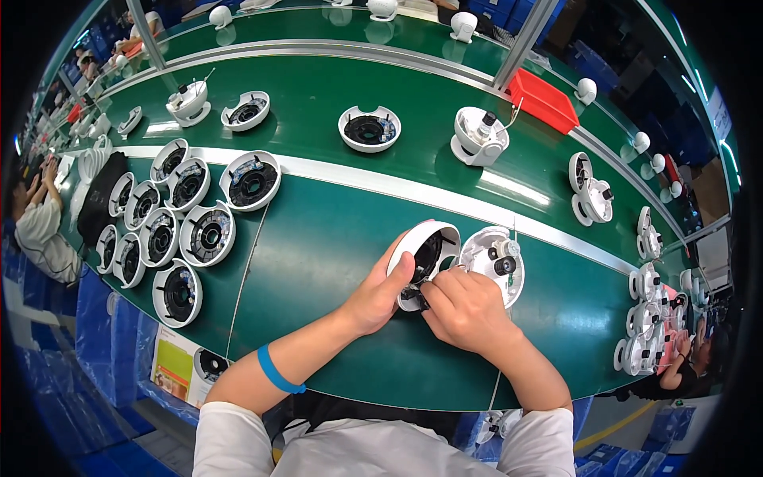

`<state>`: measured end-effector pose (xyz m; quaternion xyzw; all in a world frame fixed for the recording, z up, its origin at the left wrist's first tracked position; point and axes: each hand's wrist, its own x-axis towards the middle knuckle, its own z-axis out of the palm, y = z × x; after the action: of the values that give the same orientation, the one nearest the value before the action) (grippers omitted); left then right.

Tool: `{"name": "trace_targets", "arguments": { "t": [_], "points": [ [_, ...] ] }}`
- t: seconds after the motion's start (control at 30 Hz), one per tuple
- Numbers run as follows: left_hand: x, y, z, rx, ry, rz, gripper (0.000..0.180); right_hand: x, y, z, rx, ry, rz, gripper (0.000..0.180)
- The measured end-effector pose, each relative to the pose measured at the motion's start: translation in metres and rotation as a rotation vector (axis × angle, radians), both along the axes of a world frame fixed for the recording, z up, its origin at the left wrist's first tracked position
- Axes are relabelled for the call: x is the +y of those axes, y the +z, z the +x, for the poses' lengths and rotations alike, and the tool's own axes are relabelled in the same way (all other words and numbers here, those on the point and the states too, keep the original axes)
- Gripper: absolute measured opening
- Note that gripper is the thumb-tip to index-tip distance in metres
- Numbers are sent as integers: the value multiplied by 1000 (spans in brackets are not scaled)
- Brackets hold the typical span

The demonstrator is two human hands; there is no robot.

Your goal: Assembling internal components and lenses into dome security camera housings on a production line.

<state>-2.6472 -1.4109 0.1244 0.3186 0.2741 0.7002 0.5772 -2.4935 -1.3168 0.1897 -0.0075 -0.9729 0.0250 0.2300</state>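
My left hand (381,290) grips a round white camera cover (430,248) by its outer side, thumb over the rim, with the cover's black inner side turned toward my right hand. The fingers of my right hand (469,308) are curled and pinched together at the cover's lower right edge. Whatever lies between those fingertips is hidden. Just behind the right hand sits a white camera body (474,253) with a black lens and a clear round part on it. The right hand partly covers this body, and I cannot tell whether they touch.
Several white covers with black insides (209,233) lie grouped at the left of the green table (310,238). Across a metal strip runs a green belt (310,95) carrying covers and camera bodies (480,137). A red tray (544,101) stands beyond. More camera bodies (642,350) crowd the right end.
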Motion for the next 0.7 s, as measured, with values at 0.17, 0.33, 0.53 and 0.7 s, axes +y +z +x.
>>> {"name": "trace_targets", "arguments": {
  "t": [0.17, 0.33, 0.53, 0.7],
  "points": [
    [-7, -1, -17, 0, 17, 5, 78, -7, 0, -17, -14, 12, -11, 33],
    [-19, 14, -34, 328, 73, 63, 101, -15, 1, -32, -80, 7, -1, 27],
    [-29, 16, -50, 425, 102, 113, 109, -18, -4, -49, -29, 46, 13, 18],
    [-32, 0, -70, 99, 41, 69, 89, -25, 14, -64, 47, -37, -248, 31]
  ]
}}
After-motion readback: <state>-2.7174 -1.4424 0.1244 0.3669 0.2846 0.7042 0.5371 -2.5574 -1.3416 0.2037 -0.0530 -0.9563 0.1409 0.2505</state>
